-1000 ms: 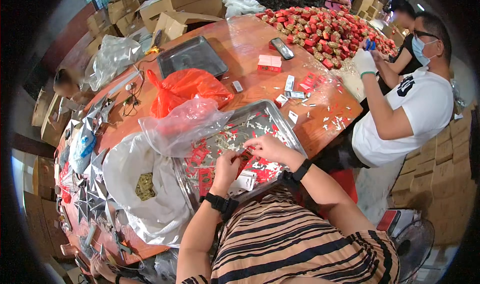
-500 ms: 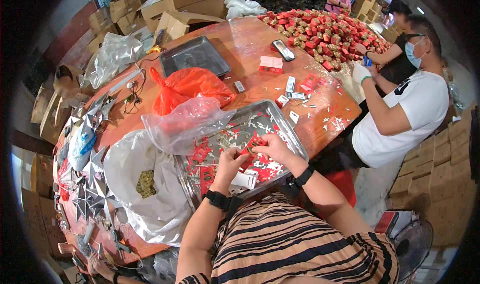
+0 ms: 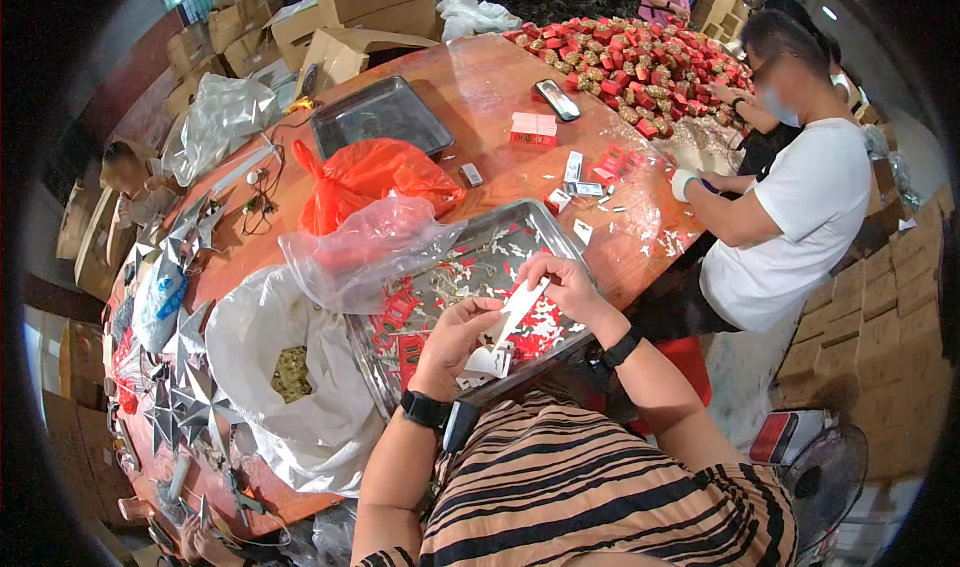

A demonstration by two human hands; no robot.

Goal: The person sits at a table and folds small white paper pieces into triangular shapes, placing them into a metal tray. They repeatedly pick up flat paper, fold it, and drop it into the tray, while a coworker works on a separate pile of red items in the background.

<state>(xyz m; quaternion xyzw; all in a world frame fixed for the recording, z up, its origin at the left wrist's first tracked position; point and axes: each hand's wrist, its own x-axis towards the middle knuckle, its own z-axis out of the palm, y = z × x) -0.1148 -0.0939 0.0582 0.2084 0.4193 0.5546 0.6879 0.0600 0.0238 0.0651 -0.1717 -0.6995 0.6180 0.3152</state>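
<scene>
Over the near part of a metal tray [image 3: 560, 235], both my hands hold a narrow white card [image 3: 520, 312], tilted with its upper end to the right. My right hand [image 3: 566, 285] pinches that upper end between thumb and fingers. Along the card's left edge, the fingers of my left hand [image 3: 460, 335] are closed on it. Below my hands a stack of white cards [image 3: 488, 361] lies by the near rim, next to a red printed card [image 3: 411, 352]. Red printed cards [image 3: 398, 305] and many small red and white paper scraps [image 3: 535, 339] cover the tray bottom.
Left of the tray stand a white sack [image 3: 250, 337] and silver star ornaments [image 3: 185, 397]. Beyond are a red plastic bag [image 3: 385, 172], a dark tray [image 3: 385, 115] and a phone [image 3: 557, 99]. A co-worker in white [image 3: 790, 207] stands right, near heaped red-and-gold pieces [image 3: 640, 72].
The red printed card between my hands now appears as a white one, and my right hand has shifted slightly right and up. The co-worker in white has leaned toward the table and lowered their hands.
</scene>
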